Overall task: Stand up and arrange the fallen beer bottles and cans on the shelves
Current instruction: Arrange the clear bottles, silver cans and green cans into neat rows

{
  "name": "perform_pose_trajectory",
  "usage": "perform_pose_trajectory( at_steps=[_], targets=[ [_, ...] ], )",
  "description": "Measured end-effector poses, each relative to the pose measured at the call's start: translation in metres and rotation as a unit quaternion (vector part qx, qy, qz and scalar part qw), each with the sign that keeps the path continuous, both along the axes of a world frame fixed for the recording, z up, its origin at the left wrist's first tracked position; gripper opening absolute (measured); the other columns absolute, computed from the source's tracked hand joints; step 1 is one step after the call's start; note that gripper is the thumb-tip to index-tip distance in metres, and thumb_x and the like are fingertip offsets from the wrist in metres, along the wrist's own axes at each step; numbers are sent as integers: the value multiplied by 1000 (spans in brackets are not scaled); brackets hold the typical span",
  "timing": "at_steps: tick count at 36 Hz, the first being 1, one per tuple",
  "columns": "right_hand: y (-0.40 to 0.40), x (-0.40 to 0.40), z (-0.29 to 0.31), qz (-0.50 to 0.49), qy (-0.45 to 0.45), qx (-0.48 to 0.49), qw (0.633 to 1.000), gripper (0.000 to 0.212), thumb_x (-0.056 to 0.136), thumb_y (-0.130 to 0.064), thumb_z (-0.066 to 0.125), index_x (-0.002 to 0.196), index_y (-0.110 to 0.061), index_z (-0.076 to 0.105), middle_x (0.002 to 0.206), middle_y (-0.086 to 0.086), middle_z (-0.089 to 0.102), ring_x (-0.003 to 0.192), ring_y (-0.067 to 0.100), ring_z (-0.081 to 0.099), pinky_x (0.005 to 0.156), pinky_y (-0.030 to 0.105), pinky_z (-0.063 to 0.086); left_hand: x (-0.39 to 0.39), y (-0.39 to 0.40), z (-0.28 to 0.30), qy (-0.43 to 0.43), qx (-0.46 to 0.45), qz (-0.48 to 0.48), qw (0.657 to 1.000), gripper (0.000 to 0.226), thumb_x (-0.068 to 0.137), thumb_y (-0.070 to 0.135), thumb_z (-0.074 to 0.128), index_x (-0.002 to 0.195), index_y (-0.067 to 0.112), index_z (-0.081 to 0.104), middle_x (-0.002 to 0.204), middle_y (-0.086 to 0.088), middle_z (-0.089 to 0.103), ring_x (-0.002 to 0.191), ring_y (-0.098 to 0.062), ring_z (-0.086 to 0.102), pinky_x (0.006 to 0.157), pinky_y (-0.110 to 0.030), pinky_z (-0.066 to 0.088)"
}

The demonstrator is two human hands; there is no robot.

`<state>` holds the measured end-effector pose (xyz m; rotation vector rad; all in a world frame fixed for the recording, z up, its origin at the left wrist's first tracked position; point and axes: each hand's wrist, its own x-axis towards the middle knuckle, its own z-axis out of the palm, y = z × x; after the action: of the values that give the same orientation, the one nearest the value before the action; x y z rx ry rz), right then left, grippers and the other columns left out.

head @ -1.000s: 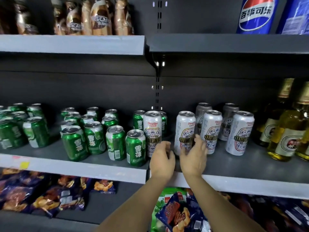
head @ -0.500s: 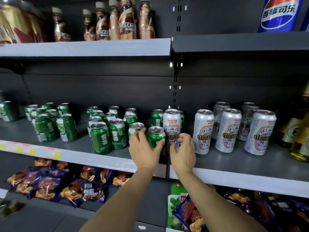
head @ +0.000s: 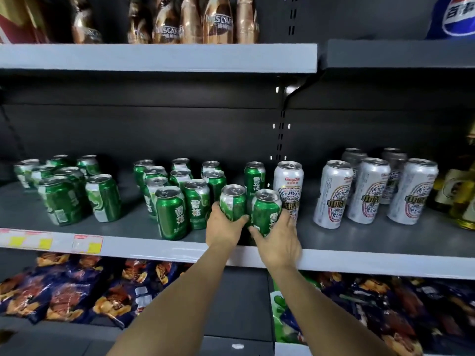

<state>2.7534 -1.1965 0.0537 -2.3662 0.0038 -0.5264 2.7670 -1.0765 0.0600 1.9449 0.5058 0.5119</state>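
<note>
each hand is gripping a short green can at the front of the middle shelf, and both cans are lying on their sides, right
Not quite. The head view shows the left hand gripping one short green metal can and the right hand gripping another at the front of the grey middle shelf, but both cans are standing upright, tops up, not lying on their sides.

Bare shelf (head: 303, 227) between tall white cans (head: 288, 186) (head: 332, 194); green cans (head: 180, 199) crowd left.

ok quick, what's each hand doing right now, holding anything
Left hand: grips an upright green beer can on the middle shelf.
Right hand: grips the neighbouring green beer can, also upright.
</note>
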Motion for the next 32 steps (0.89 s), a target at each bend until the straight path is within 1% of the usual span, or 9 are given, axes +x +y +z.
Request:
perform_pose_trajectory(
  at_steps=[2, 5, 10, 14, 17, 21, 24, 27, 32],
  targets=[
    [1, 0, 3, -1, 1, 6, 1000, 70, 78, -51, 72, 125, -13, 37, 129, 6, 50, 118, 27, 50, 79, 36, 46, -5, 0, 2, -11, 2, 13, 1000, 62, 75, 37, 80, 123, 15, 47, 108, -2, 66, 101, -24, 63, 82, -37, 53],
    [3, -5, 9, 11, -35, 28, 999, 67, 76, -48, 73, 121, -12, 40, 124, 7, 52, 116, 28, 52, 77, 37, 46, -17, 0, 9, -54, 1, 23, 998, 53, 73, 38, 80, 112, 19, 49, 100, 0, 67, 94, -23, 65, 78, -35, 53],
    [23, -17, 22, 27, -93, 97, 990, 71, 71, -43, 79, 122, -10, 41, 120, 9, 55, 113, 32, 54, 76, 39, 45, -44, 11, 24, -132, 13, 68, 989, 54, 70, 45, 79, 111, 26, 51, 101, 10, 64, 93, -13, 62, 77, -32, 52],
    [52, -32, 24, 51, -109, 139, 983, 72, 67, -42, 82, 117, -7, 44, 113, 12, 56, 110, 33, 54, 77, 40, 45, -73, 32, 30, -169, 17, 117, 978, 52, 68, 46, 78, 110, 30, 52, 105, 14, 59, 97, -8, 59, 77, -29, 47],
    [78, -48, 26, 80, -108, 160, 978, 71, 67, -41, 81, 116, -7, 44, 113, 11, 56, 109, 31, 54, 76, 38, 45, -92, 57, 31, -165, 54, 157, 972, 63, 70, 51, 77, 120, 22, 51, 114, 5, 51, 103, -14, 56, 77, -33, 47],
    [120, -69, 28, 129, -109, 162, 972, 69, 66, -44, 81, 113, -8, 45, 111, 9, 57, 109, 29, 55, 78, 38, 47, -110, 102, 30, -156, 71, 191, 967, 65, 73, 50, 76, 122, 16, 50, 118, 1, 47, 102, -17, 54, 72, -30, 41],
    [154, -82, 27, 166, -112, 143, 969, 69, 68, -44, 80, 114, -8, 44, 113, 8, 56, 110, 29, 54, 79, 38, 48, -121, 143, 28, -148, 63, 219, 962, 71, 73, 54, 74, 125, 13, 50, 122, -3, 48, 105, -21, 55, 73, -35, 47],
    [192, -91, 24, 191, -99, 125, 968, 68, 69, -46, 79, 114, -9, 43, 112, 7, 55, 110, 28, 54, 78, 34, 45, -135, 187, 26, -140, 55, 250, 956, 71, 73, 53, 73, 127, 13, 49, 121, -4, 49, 105, -24, 56, 77, -40, 50],
    [269, -100, 22, 218, -69, 102, 968, 71, 73, -46, 77, 123, -10, 41, 119, 6, 54, 114, 26, 52, 79, 32, 43, -161, 271, 23, -117, 57, 279, 951, 69, 74, 51, 74, 125, 12, 49, 120, -5, 49, 107, -25, 54, 74, -35, 42]
  ],
)
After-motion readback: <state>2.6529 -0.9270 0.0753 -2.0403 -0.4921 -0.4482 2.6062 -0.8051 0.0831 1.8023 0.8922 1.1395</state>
